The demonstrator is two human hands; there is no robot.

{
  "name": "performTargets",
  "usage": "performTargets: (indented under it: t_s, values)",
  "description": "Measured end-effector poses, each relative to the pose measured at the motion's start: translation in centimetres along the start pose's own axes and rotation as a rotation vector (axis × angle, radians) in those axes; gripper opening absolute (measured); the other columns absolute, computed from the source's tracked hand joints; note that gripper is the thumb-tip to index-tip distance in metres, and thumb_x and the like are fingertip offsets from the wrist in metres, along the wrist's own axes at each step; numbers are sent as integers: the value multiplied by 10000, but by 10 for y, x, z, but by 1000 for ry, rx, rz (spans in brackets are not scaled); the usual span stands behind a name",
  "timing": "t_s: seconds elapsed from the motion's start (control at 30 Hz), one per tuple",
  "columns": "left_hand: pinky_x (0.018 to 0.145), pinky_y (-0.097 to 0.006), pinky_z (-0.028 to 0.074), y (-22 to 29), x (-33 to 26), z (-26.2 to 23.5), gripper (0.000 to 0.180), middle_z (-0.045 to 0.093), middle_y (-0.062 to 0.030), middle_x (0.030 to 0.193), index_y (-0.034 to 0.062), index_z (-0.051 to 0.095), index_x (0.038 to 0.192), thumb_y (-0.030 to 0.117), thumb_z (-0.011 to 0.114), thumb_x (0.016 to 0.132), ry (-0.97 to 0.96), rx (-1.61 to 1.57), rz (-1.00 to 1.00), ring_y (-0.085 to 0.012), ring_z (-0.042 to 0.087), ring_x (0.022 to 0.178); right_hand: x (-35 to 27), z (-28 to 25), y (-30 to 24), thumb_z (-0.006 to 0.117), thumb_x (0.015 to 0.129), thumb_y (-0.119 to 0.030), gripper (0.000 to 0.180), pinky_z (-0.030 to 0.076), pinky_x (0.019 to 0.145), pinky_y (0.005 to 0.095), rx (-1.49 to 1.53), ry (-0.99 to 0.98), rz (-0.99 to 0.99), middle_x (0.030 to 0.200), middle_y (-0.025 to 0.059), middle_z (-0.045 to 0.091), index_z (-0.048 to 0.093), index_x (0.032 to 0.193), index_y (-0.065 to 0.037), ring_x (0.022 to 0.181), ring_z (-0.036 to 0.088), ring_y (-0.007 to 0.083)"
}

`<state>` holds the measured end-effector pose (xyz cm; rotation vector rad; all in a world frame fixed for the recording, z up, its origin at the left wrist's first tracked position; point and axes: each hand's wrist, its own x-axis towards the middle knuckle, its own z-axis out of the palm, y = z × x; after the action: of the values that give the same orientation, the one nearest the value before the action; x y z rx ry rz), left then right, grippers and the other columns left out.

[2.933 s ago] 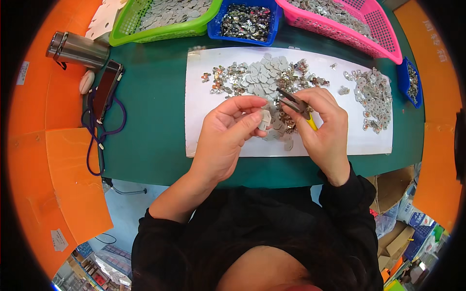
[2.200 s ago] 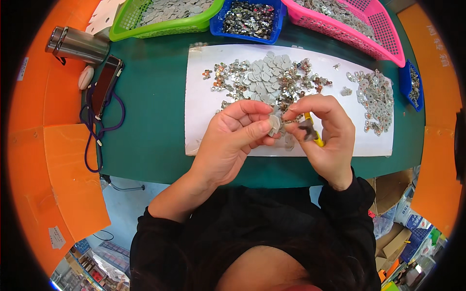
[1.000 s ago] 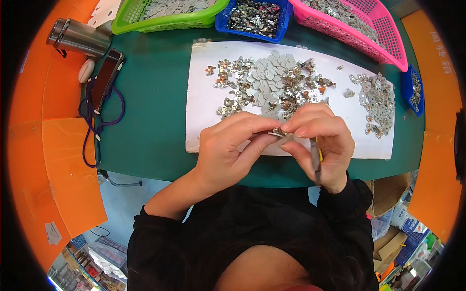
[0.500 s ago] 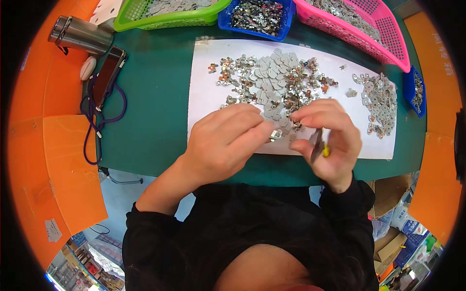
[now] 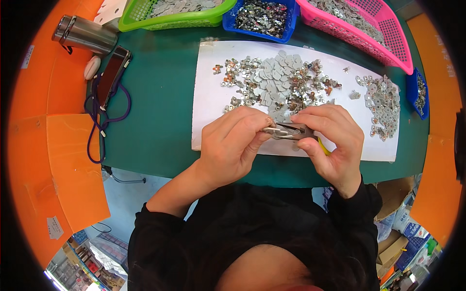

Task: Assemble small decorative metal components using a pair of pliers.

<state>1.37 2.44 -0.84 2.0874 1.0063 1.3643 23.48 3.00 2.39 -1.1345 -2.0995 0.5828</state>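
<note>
Between the thumb and fingers of my left hand (image 5: 230, 143) is a small shiny metal part (image 5: 274, 131). My right hand (image 5: 340, 138) is closed around small pliers (image 5: 305, 132) with a yellow handle. The pliers' jaws point left and reach the metal part; I cannot tell whether they grip it. Just beyond my hands, a pile of flat grey metal plates (image 5: 277, 77) lies on a white board (image 5: 208, 102). Small metal fittings (image 5: 239, 70), silver and some coppery, are scattered on both sides of the plates. Farther right on the board is a heap of metal pieces (image 5: 383, 107).
Along the back stand a green basket (image 5: 182, 23), a blue tray (image 5: 259, 35) and a pink basket (image 5: 359, 44), all holding metal pieces. A smaller blue tray (image 5: 417, 94) is at the right edge. A steel flask (image 5: 90, 35) and a phone with a purple cord (image 5: 114, 77) lie left.
My right hand has turned the pliers toward the left, bringing their jaws to the metal part in my left hand. The view has shifted slightly.
</note>
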Motion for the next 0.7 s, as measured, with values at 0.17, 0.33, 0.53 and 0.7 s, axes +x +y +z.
performTargets:
  t_s: [0.17,0.33,0.53,0.7]
  values:
    - [591,-345,526,-3,-5,3,180,661,-123,846,0,635,967,-1,722,810,70,150,67,-280,652,698,-1,6,-2,773,815,-301,311,501,757,355,-40,6,-15,969,110,703,744,1003,-55,867,642,283]
    - [592,-343,537,-2,-5,2,204,669,-118,842,-3,649,966,-4,735,782,55,153,83,-275,660,697,-3,8,-2,781,813,-303,305,497,737,349,-25,27,-15,939,107,699,747,990,-57,836,637,273]
    - [674,-340,563,-4,-2,-13,113,701,-166,895,-48,637,990,44,650,927,-124,68,95,-290,693,758,-6,4,-2,789,800,-360,343,488,704,335,-97,3,-37,884,86,700,752,979,-70,795,632,250]
    - [691,-350,561,-6,-1,-14,125,700,-173,908,-46,628,983,76,604,969,-171,-34,136,-301,706,801,-11,9,-3,772,841,-365,326,487,657,320,58,-50,12,781,62,698,747,949,-59,709,638,235]
